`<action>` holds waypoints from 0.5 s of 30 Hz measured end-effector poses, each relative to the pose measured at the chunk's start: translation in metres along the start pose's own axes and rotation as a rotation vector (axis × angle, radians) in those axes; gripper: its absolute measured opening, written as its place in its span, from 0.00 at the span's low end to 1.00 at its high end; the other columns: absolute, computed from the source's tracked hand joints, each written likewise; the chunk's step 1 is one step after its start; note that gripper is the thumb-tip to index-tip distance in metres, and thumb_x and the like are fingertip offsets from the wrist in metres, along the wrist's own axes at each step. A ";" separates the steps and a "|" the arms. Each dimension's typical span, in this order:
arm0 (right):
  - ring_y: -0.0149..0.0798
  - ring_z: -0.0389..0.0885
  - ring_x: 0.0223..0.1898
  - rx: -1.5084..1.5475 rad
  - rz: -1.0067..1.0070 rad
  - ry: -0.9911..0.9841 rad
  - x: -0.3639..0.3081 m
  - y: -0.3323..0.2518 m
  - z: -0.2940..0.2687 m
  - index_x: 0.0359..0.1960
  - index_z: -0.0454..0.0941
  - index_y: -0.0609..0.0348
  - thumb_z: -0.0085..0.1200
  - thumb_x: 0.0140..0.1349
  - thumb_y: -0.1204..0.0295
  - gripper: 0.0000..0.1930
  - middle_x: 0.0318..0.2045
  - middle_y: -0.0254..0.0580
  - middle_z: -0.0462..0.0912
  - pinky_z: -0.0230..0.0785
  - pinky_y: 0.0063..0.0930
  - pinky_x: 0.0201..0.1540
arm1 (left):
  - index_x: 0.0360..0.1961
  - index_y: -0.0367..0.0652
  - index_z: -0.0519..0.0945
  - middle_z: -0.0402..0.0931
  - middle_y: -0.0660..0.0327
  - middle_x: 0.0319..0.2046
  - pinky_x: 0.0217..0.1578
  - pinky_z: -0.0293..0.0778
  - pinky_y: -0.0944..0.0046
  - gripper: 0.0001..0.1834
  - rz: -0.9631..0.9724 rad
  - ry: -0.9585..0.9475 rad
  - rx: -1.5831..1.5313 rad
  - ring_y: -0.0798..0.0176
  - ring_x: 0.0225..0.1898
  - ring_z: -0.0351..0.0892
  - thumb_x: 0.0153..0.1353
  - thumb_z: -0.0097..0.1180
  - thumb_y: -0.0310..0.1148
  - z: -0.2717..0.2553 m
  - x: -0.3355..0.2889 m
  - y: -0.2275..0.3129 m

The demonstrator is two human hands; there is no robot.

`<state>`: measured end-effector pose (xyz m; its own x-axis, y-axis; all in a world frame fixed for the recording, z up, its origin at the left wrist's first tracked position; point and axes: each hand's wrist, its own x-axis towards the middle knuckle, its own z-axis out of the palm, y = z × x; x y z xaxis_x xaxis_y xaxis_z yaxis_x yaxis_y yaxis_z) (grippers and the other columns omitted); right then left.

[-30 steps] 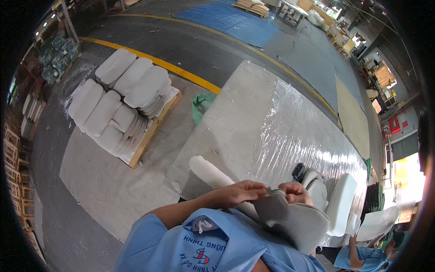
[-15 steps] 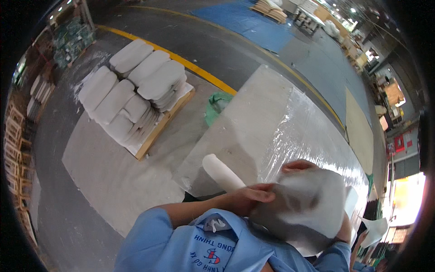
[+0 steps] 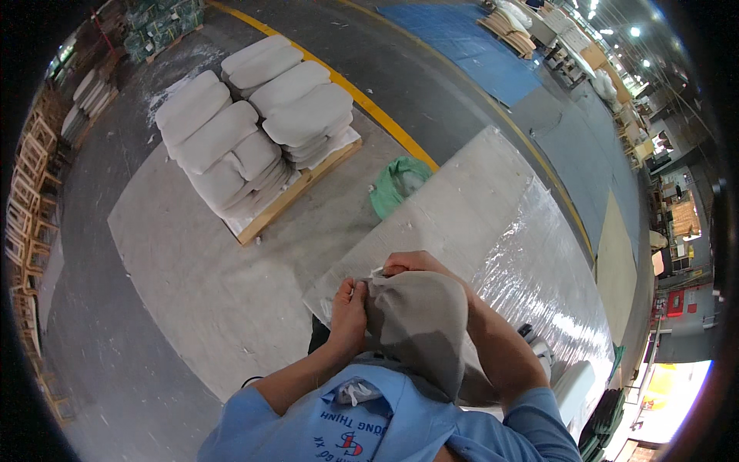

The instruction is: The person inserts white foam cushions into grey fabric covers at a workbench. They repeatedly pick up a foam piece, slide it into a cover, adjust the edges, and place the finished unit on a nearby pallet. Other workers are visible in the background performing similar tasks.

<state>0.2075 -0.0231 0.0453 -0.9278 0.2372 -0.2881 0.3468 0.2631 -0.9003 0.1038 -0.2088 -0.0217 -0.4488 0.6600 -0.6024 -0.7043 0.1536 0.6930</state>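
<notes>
A grey fabric cushion cover (image 3: 419,316) hangs against my front, its far edge bunched up over the near side of the plastic-wrapped table. My left hand (image 3: 350,312) pinches that edge at its left corner. Across from it, my right hand (image 3: 416,263) grips the same edge with curled fingers, the right forearm lying along the cover's side. Between the two hands a small white bit (image 3: 376,272) sticks out; I cannot tell what it is. The cover's lower part is hidden by my shirt and arm.
Clear plastic film covers the table (image 3: 431,204). Beyond its left edge stands a green bag (image 3: 396,187) on the floor. A pallet (image 3: 308,182) stacked with pale cushions (image 3: 212,138) is at the left. White pieces (image 3: 570,393) and dark folded material (image 3: 604,420) lie at my right.
Both hands have moved left with the cover and now meet at its far edge. The cover hangs lower, turned grey side up. The long white piece seen on the table is out of sight.
</notes>
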 end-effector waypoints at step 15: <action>0.50 0.87 0.49 -0.452 0.310 0.275 0.015 0.100 0.009 0.47 0.86 0.57 0.64 0.64 0.64 0.14 0.45 0.50 0.89 0.76 0.37 0.57 | 0.62 0.41 0.72 0.81 0.54 0.51 0.47 0.78 0.55 0.22 0.042 -0.015 0.779 0.56 0.48 0.82 0.68 0.58 0.25 -0.029 0.089 -0.043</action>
<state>0.2273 -0.0017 -0.0517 -0.7254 0.5829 -0.3660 0.6751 0.4991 -0.5432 0.0784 -0.1779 -0.1159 -0.4549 0.6859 -0.5679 -0.0950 0.5967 0.7968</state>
